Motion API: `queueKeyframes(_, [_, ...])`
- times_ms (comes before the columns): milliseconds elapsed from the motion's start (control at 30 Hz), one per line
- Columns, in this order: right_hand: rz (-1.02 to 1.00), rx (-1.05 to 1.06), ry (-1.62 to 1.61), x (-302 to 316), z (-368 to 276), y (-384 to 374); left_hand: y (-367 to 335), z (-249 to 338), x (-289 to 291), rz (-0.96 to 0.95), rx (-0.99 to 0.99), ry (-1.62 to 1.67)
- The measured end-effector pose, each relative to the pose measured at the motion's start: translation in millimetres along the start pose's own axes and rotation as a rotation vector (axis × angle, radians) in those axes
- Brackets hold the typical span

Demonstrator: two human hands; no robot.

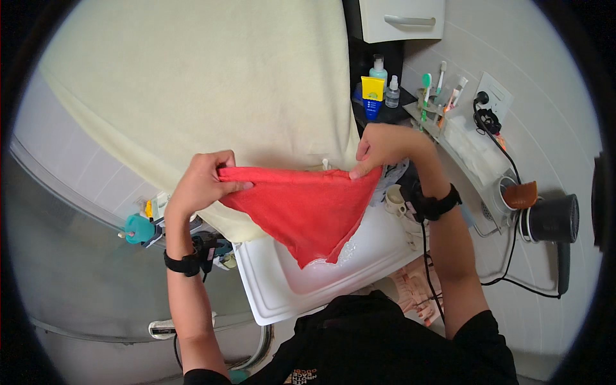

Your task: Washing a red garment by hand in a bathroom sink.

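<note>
A red cloth [305, 208] is stretched between my two hands above a white sink [269, 285]. My left hand [204, 183] pinches its upper left corner, thumb along the top edge. At the upper right corner, my right hand [380, 149] grips the cloth between thumb and curled fingers. The top edge runs nearly level, and the lower part hangs to a point over the basin. Bubbly water [346, 253] shows in the sink beside the cloth's tip. The cloth hides much of the basin.
A large cream cloth [212, 77] hangs behind the sink. Bottles and a yellow-and-blue tube [373, 96] stand on a black corner shelf. Toothbrushes [427, 86] are in a holder on the right wall shelf. A hair dryer [552, 218] hangs farther right with its cord. A mug [394, 200] sits behind the sink.
</note>
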State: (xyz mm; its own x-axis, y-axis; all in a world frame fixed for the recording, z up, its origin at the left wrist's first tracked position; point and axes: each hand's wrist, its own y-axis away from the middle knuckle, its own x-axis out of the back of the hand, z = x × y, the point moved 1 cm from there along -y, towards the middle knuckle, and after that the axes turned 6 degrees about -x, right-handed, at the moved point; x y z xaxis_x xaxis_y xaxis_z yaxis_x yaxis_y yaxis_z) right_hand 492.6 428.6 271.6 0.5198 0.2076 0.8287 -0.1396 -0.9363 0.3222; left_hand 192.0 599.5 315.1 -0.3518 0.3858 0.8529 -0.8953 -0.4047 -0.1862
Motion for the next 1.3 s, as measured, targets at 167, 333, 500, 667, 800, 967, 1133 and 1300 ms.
queueKeyframes(167, [0.203, 0.128, -0.081, 11, -5, 0, 9, 20, 6, 0.036, 0.113, -0.028])
queueKeyframes(333, [0.059, 0.219, -0.197, -86, 53, -38, 49, -35, -81, -0.384, 0.133, 0.016])
queueKeyframes(500, [0.097, 0.169, -0.244, -120, 68, -56, 73, -90, -143, -0.414, 0.216, 0.152])
queueKeyframes(667, [0.564, 0.210, -0.225, -26, 27, -29, 30, -35, -53, -0.094, 0.252, 0.056])
queueKeyframes(800, [0.868, 0.417, -0.279, 31, -11, 3, 16, 3, 17, 0.209, 0.091, -0.056])
queueKeyframes(967, [0.839, 0.408, -0.317, 49, -21, 32, 25, 38, 32, 0.252, 0.161, 0.034])
queueKeyframes(1133, [0.199, 0.361, -0.251, -36, 34, 4, 63, -20, -57, -0.229, 0.143, 0.059])
queueKeyframes(1300, [-0.188, 0.170, -0.327, -150, 95, -25, 101, -73, -188, -0.602, 0.158, 0.301])
